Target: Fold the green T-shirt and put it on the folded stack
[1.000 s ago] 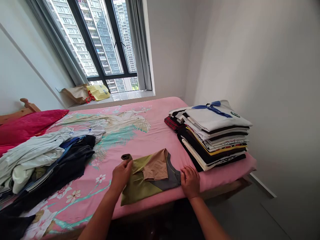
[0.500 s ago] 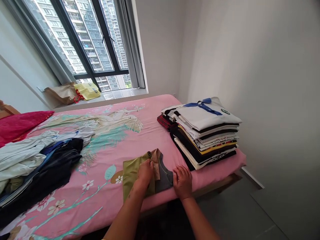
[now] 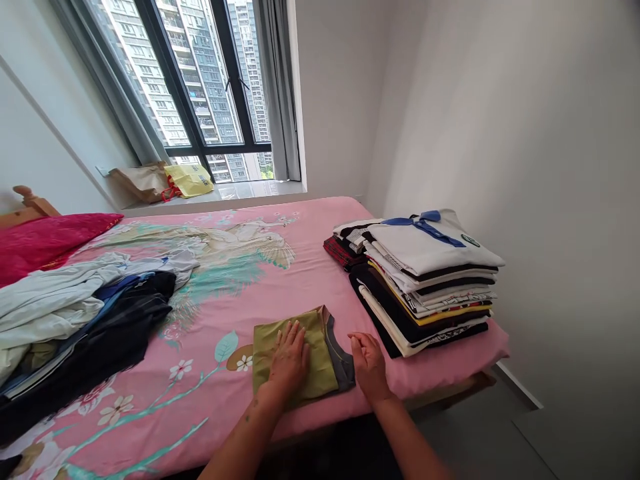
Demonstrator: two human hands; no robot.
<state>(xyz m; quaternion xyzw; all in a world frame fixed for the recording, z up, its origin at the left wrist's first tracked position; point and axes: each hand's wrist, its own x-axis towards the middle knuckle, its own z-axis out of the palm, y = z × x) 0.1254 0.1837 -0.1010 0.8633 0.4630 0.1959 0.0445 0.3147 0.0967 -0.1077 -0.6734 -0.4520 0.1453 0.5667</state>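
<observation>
An olive-green shirt (image 3: pixel 320 363) lies folded into a flat rectangle near the bed's front edge. Its dark grey collar (image 3: pixel 340 353) curves along the right side. My left hand (image 3: pixel 290 357) rests palm down on the olive cloth, with the fingers stretched out. Beside the collar is my right hand (image 3: pixel 369 365), its fingers curled in and no cloth visible in them. Whether its edge touches the collar, I cannot tell.
Right of my hands stands a tall stack of folded clothes (image 3: pixel 435 250), a white shirt with blue ribbon on top. Loose clothes (image 3: pixel 115 320) lie in a heap on the left, near a red pillow (image 3: pixel 60 240). Bags (image 3: pixel 187 180) sit on the windowsill. The bed (image 3: pixel 320 267) ends just before me.
The olive flap that my left hand gripped is now laid over to the right, covering most of the grey part. That hand has flattened onto it. My right hand's fingers have curled.
</observation>
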